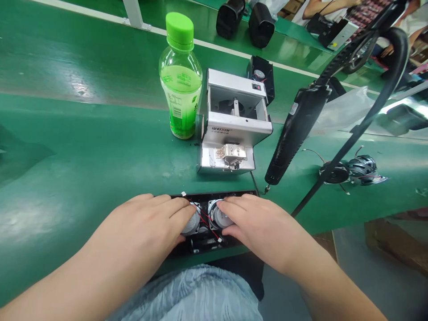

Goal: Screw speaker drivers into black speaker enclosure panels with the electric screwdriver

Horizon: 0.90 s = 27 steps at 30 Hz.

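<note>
A black speaker housing (203, 243) lies at the near edge of the green bench, with two round silver speaker drivers set side by side in it and a red wire between them. My left hand (157, 218) rests palm down on the left driver (191, 223), fingers laid over it. My right hand (254, 223) lies the same way on the right driver (220, 217). Both hands press flat on the drivers, fingers extended and close together.
A silver screw feeder box (234, 125) stands just behind the housing, a green drink bottle (180, 76) to its left. A black electric screwdriver (294, 133) hangs at the right on a cable. Loose speaker drivers (354, 169) lie further right. Another person's arm shows at the top right.
</note>
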Tool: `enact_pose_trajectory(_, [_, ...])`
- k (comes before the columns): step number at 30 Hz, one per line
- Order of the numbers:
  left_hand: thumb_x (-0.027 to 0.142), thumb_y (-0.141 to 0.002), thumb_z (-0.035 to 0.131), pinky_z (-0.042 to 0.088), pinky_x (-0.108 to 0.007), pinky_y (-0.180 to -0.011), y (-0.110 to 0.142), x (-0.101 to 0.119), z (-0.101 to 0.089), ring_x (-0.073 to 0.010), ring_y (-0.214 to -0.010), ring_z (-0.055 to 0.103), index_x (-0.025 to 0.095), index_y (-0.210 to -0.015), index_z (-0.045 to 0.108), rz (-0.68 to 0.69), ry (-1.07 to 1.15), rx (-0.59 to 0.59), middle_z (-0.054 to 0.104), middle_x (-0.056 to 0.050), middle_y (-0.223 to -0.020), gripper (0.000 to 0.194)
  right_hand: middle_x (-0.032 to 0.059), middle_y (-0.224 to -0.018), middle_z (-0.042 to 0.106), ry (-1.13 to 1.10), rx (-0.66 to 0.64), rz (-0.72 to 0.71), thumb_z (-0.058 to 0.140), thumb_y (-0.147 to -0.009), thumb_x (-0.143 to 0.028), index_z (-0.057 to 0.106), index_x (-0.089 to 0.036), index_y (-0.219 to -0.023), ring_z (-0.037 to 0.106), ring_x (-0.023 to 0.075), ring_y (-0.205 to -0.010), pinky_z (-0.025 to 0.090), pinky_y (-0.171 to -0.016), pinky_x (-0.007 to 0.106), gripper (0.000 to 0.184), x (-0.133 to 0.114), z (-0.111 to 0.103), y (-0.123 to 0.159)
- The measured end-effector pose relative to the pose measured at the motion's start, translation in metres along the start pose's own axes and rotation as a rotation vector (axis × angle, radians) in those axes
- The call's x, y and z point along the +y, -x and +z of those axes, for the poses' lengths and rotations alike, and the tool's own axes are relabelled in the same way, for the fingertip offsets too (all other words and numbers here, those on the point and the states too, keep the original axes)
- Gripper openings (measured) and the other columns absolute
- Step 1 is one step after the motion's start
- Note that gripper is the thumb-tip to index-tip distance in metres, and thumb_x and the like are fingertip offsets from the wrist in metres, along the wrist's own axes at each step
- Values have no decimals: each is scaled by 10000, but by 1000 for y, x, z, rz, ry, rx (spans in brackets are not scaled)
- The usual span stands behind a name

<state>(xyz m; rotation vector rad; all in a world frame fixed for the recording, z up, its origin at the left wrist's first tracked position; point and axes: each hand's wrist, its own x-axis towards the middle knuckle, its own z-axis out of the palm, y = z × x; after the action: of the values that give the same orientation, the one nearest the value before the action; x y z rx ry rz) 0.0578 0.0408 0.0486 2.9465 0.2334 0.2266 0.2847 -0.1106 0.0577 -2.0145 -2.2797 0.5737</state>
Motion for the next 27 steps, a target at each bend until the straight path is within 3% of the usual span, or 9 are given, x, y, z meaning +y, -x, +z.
enact_pose_trajectory(3, [113,-899,504,582,-478,-587,-1,0,-1,-326,-808,788,166,-1064,744,9,-24,7,833,-123,-1056,296,45,-1282,725,4,-2,-21,665,-1043,-334,574,-232,-1344,683,281,-1113,653,-907,495,331,0,0,0])
enact_pose_trajectory(6, [116,-930,455,595,-485,-615,1,0,-1,-328,-819,796,164,-1043,742,27,-37,21,835,-133,-1051,312,57,-1349,708,9,0,-30,653,-1049,-341,570,-232,-1352,670,298,-1187,653,-908,493,332,2,2,2])
enact_pose_trajectory(14, [104,-932,424,602,-484,-618,-1,2,-3,-326,-812,810,169,-1028,749,22,-28,15,843,-130,-1044,345,11,-1302,715,9,-16,-58,680,-1041,-348,567,-238,-1361,670,257,-1181,638,-981,473,357,5,1,-1])
enact_pose_trajectory(19, [119,-941,427,584,-477,-591,-1,4,-5,-330,-801,815,174,-1035,752,-10,-13,-3,850,-119,-1037,343,40,-1285,712,45,-2,-79,661,-1051,-315,566,-207,-1389,667,265,-1155,647,-913,451,367,4,0,-4])
enact_pose_trajectory(24, [116,-962,420,577,-477,-653,1,3,-6,-316,-806,816,162,-1088,738,-7,7,0,851,-115,-1043,345,113,-1107,712,132,45,-72,635,-1038,-222,618,-108,-1348,650,299,-921,625,-742,509,331,-13,-10,4])
enact_pose_trajectory(25, [119,-970,420,577,-473,-675,1,2,-6,-310,-813,816,158,-1111,734,-5,13,1,851,-116,-1050,346,123,-1080,715,130,85,-80,624,-1041,-227,616,-100,-1377,650,306,-893,614,-709,514,358,-17,-16,10])
enact_pose_trajectory(27, [133,-991,426,574,-465,-715,2,2,-5,-306,-836,815,154,-1164,723,-15,21,5,849,-117,-1072,344,121,-1070,739,-74,287,-9,683,-1020,-302,648,-183,-1405,678,323,-893,606,-686,512,404,-17,-28,23])
